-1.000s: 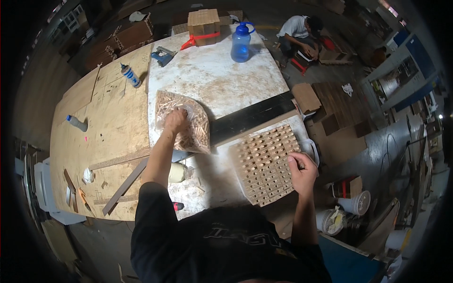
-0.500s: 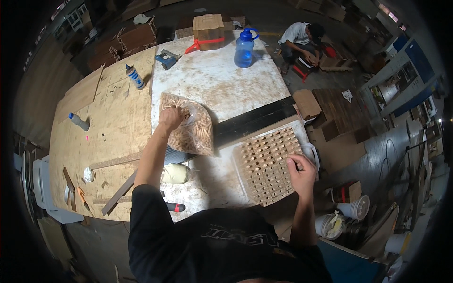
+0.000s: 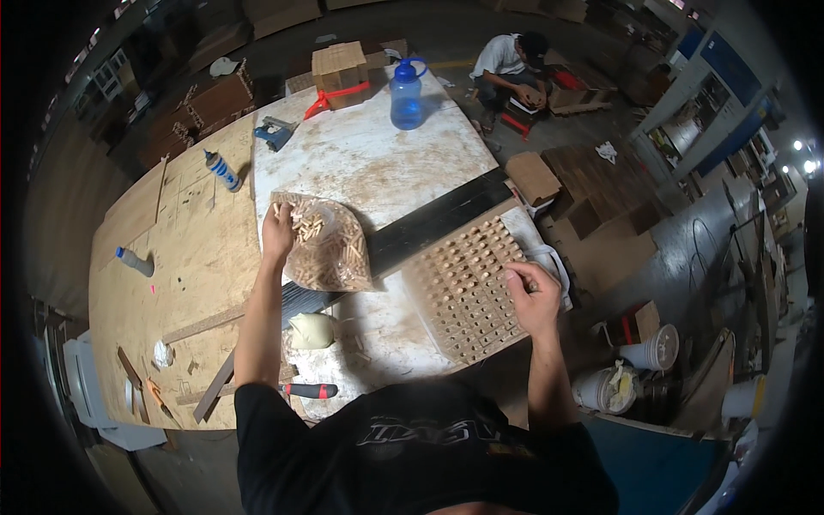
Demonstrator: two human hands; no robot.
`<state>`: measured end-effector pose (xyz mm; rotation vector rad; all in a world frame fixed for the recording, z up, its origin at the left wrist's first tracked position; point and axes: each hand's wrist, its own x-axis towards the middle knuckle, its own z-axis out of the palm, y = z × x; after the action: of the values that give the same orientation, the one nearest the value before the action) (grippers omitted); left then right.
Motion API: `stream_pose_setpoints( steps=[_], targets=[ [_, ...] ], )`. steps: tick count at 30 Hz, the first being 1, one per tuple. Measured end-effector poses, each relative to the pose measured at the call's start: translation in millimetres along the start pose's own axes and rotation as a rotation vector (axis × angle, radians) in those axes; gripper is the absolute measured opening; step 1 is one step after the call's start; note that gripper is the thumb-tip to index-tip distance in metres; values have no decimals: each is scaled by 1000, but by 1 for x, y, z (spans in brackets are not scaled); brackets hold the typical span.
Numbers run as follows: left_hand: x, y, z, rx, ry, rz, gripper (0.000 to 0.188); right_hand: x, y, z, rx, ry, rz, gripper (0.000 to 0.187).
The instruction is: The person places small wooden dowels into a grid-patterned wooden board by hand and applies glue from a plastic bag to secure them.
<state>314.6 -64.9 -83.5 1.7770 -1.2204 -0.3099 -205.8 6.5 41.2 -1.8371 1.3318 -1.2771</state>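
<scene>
A clear plastic bag (image 3: 348,268) full of short wooden dowels lies on the white tabletop in front of me. My left hand (image 3: 276,232) is closed on the bag's left edge by its mouth, where the dowels show. To the right stands a wooden board with rows of holes (image 3: 481,313); dowels stick up from its far rows, and the nearer holes show dark. Above the board's right side, my right hand (image 3: 534,296) is closed, thumb against fingers. Whatever it may hold is too small to make out.
A black strip (image 3: 442,215) crosses the table behind the board. Farther off are a blue water bottle (image 3: 407,99), a nail gun (image 3: 275,133), a glue bottle (image 3: 223,170) and a cardboard box (image 3: 340,69). A red-black handled tool (image 3: 311,390) lies near me. Another person (image 3: 511,73) sits beyond the table.
My left hand has moved from inside the bag's mouth to its left edge, and the mouth is wider. My right hand stays closed over the board. The whole view has shifted slightly.
</scene>
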Motion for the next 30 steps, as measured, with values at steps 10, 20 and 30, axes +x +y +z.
stream_pose_setpoints(
  steps=[10, 20, 30],
  targets=[
    [-199, 236, 29, -692, -404, -170, 22, -33, -75, 57, 153, -379, -195, 31],
    [-233, 236, 39, -981, -384, -450, 26, -43, -65, 50, 201, -317, -188, 18],
    [-238, 224, 39, -946, -548, -536, 28, 6, -17, -4, -89, -347, 146, 14]
  ],
)
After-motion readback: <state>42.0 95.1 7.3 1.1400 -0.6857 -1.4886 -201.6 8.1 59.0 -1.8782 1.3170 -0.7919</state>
